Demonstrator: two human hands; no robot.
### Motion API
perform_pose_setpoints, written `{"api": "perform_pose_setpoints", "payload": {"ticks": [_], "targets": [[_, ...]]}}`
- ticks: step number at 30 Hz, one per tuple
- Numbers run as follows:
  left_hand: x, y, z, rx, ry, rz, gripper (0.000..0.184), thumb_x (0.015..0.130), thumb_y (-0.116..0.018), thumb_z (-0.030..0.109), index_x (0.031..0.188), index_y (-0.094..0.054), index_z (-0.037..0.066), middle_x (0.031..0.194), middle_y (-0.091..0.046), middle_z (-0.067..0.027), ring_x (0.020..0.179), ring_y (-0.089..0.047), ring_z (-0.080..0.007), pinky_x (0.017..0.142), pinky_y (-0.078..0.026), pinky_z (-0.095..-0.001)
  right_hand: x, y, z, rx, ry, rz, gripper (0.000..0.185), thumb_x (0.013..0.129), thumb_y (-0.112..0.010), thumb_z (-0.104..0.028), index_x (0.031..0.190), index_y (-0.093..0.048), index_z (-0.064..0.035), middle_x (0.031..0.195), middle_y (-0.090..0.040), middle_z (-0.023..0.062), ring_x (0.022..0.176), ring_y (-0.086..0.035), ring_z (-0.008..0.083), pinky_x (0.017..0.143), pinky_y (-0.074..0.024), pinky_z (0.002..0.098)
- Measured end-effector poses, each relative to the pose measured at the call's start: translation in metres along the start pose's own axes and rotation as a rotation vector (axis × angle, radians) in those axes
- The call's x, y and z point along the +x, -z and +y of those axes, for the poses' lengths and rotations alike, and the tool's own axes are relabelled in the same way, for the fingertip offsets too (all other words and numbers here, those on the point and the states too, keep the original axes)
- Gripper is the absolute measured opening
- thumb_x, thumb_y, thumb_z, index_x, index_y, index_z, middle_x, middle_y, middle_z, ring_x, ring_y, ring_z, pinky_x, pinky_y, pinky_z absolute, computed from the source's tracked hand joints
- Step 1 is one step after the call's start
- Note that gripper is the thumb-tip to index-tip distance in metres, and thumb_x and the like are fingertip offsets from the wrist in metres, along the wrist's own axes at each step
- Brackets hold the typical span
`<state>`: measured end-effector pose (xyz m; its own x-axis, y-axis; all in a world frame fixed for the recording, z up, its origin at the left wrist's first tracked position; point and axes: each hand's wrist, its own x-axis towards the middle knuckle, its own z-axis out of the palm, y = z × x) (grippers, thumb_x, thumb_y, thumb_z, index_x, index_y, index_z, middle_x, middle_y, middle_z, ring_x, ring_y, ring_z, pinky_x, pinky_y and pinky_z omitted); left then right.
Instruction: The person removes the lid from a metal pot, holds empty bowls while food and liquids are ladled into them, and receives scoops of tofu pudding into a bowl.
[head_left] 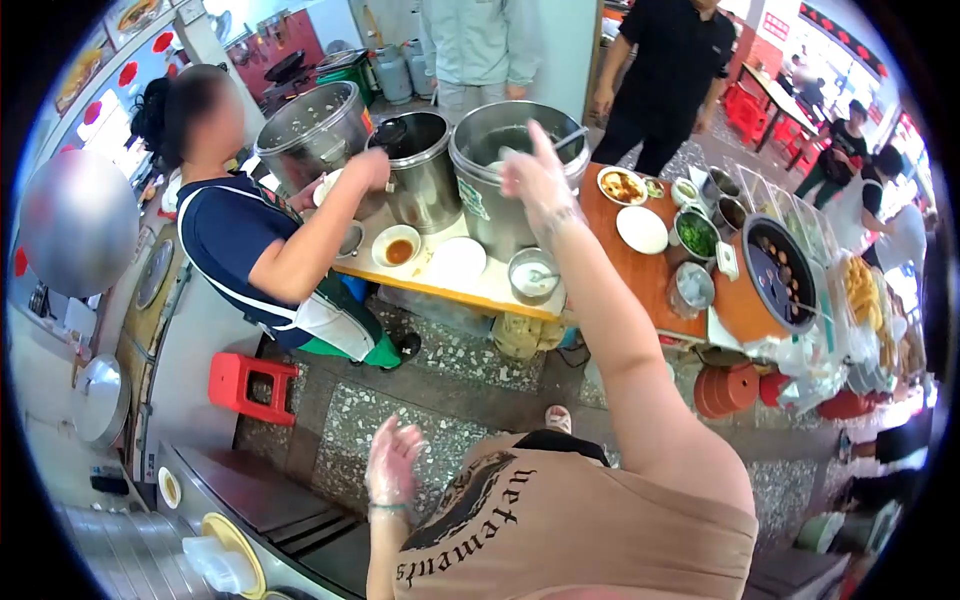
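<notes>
My right hand (540,185), in a thin clear glove, is stretched out over the near rim of a large metal pot (495,205). Its index finger points away, other fingers are apart, and I see nothing held. A ladle handle (571,138) leans on that pot's rim. Low in front of my body, my left hand (394,462) is also gloved, with loosely spread fingers and nothing in it. Below the pot, a small metal container (534,276) with white contents and a spoon stands at the counter's edge, beside a white plate (458,261) and a bowl of brown sauce (397,246).
At left, a co-worker (245,230) holds a dark ladle (390,136) at another pot (420,185). Two people stand beyond the counter. On the right are chopped greens (697,234) and a pot of dark liquid (780,270). A red stool (252,388) stands on the floor.
</notes>
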<state>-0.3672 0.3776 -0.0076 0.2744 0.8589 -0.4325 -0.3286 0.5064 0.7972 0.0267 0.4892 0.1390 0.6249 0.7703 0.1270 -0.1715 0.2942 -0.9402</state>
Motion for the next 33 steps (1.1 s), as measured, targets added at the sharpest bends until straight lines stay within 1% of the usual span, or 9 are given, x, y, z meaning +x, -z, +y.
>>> {"api": "perform_pose_setpoints", "payload": {"ticks": [3, 5, 8, 16, 18, 22, 27, 30, 33], "targets": [[-0.008, 0.075, 0.015, -0.029, -0.044, 0.065, 0.048, 0.094, -0.047, 0.030, 0.131, -0.039, 0.001, 0.107, -0.056, -0.0149, 0.094, -0.055, -0.0225, 0.086, -0.046, -0.0354, 0.005, -0.052, 0.001, -0.056, -0.107, -0.214, 0.072, 0.080, -0.054, -0.003, 0.143, -0.019, -0.0084, 0.066, -0.058, 0.0054, 0.055, -0.053, 0.0113, 0.048, -0.0460, 0.0259], [-0.011, 0.109, 0.029, -0.002, -0.041, 0.138, 0.050, 0.092, -0.051, 0.035, 0.132, -0.040, 0.008, 0.106, -0.054, -0.0072, 0.090, -0.052, -0.0162, 0.083, -0.044, -0.0305, -0.024, -0.070, -0.003, -0.092, -0.054, -0.309, 0.055, 0.085, -0.054, -0.011, 0.136, -0.036, -0.0069, 0.067, -0.057, 0.0036, 0.059, -0.054, 0.0100, 0.053, -0.0464, 0.0237], [-0.011, 0.140, 0.046, 0.012, -0.137, 0.132, 0.053, 0.092, -0.051, 0.034, 0.136, -0.035, 0.009, 0.118, -0.049, -0.0101, 0.089, -0.052, -0.0170, 0.083, -0.044, -0.0314, -0.071, -0.071, 0.022, -0.174, 0.017, -0.564, 0.036, 0.089, -0.052, -0.017, 0.124, -0.052, -0.0088, 0.069, -0.057, 0.0014, 0.058, -0.054, 0.0093, 0.054, -0.0459, 0.0222], [0.000, 0.235, 0.053, -0.147, -0.229, 0.594, 0.059, 0.090, -0.054, 0.027, 0.139, -0.027, 0.011, 0.131, -0.042, -0.0123, 0.096, -0.056, -0.0239, 0.089, -0.044, -0.0371, -0.174, -0.057, 0.205, -0.596, -0.791, -0.972, 0.036, 0.091, -0.053, -0.032, 0.118, -0.054, -0.0077, 0.074, -0.061, 0.0033, 0.061, -0.057, 0.0100, 0.057, -0.0504, 0.0237], [-0.013, 0.259, 0.060, -0.166, -0.301, 0.702, 0.061, 0.089, -0.054, 0.027, 0.140, -0.024, 0.011, 0.131, -0.041, -0.0127, 0.102, -0.055, -0.0266, 0.092, -0.042, -0.0382, -0.193, -0.091, 0.233, -0.455, -0.886, -0.927, 0.034, 0.091, -0.053, -0.032, 0.115, -0.056, -0.0077, 0.074, -0.061, 0.0024, 0.060, -0.056, 0.0094, 0.056, -0.0489, 0.0241], [-0.043, 0.301, 0.072, -0.228, -0.456, 0.919, 0.066, 0.088, -0.057, 0.025, 0.140, -0.022, 0.008, 0.131, -0.041, -0.0146, 0.103, -0.057, -0.0293, 0.088, -0.046, -0.0369, -0.222, -0.182, 0.250, -0.290, -0.904, -0.991, 0.032, 0.092, -0.053, -0.033, 0.109, -0.057, -0.0057, 0.075, -0.060, 0.0009, 0.062, -0.055, 0.0075, 0.056, -0.0476, 0.0224], [-0.087, 0.333, 0.081, -0.306, -0.638, 1.122, 0.072, 0.085, -0.058, 0.022, 0.142, -0.016, 0.008, 0.130, -0.042, -0.0170, 0.099, -0.058, -0.0310, 0.086, -0.049, -0.0379, -0.236, -0.254, 0.265, -0.221, -0.807, -1.425, 0.026, 0.095, -0.049, -0.021, 0.116, -0.056, -0.0074, 0.080, -0.062, 0.0026, 0.070, -0.059, 0.0083, 0.062, -0.0517, 0.0228], [-0.120, 0.376, 0.078, -0.455, -0.711, 1.153, 0.064, 0.088, -0.052, 0.019, 0.140, -0.017, 0.009, 0.130, -0.042, -0.0185, 0.100, -0.059, -0.0373, 0.085, -0.049, -0.0424, -0.249, -0.298, 0.260, -0.293, -0.836, -1.342, 0.026, 0.093, -0.050, -0.019, 0.115, -0.056, -0.0069, 0.080, -0.063, 0.0034, 0.067, -0.058, 0.0086, 0.061, -0.0506, 0.0217], [-0.146, 0.387, 0.092, -0.427, -0.762, 1.352, 0.065, 0.087, -0.056, 0.018, 0.140, -0.021, 0.009, 0.125, -0.047, -0.0144, 0.097, -0.059, -0.0310, 0.085, -0.049, -0.0397, -0.273, -0.343, 0.278, -0.324, -0.858, -1.409, 0.024, 0.093, -0.052, -0.019, 0.113, -0.058, -0.0073, 0.077, -0.062, 0.0030, 0.066, -0.058, 0.0076, 0.057, -0.0483, 0.0199]]}}
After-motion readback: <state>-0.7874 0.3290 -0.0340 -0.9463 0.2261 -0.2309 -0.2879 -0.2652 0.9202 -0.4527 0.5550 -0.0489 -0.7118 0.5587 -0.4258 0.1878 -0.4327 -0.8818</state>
